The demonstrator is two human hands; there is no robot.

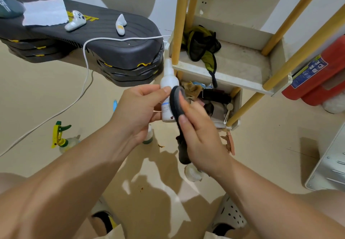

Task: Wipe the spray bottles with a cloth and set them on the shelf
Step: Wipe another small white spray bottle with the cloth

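A: Where is the small white plastic spray bottle (pixel 169 82) held?

B: It is held upright in the air, just in front of the cream shelf unit with yellow wooden posts (pixel 239 65). It is gripped round the lower body by the left hand (pixel 136 111), with the thumb curled over the front. A dark grey cloth (pixel 175 100) is pinched by the right hand (pixel 199 132) and laid against the bottle's right side, the rest of it hanging below.

A: How is it expected to handle?

B: It is judged light and stiff, and probably slick where it is wiped. The narrow nozzle neck is best left alone and the body should be gripped instead. The cloth is soft and limp.

A: And the shelf?

B: The upper tray looks dusty and is partly taken up by an olive-green fabric bundle (pixel 201 46). Bare space is seen to its right, between the posts. The lower tray is crowded with clutter.

A: What is seen around it?

B: A yellow-and-green trigger spray bottle (pixel 61 138) is lying on the beige floor (pixel 46 98), well to the left. More bottles are partly hidden beneath the hands. A stack of black step platforms (pixel 93 39) stands beside the shelf.
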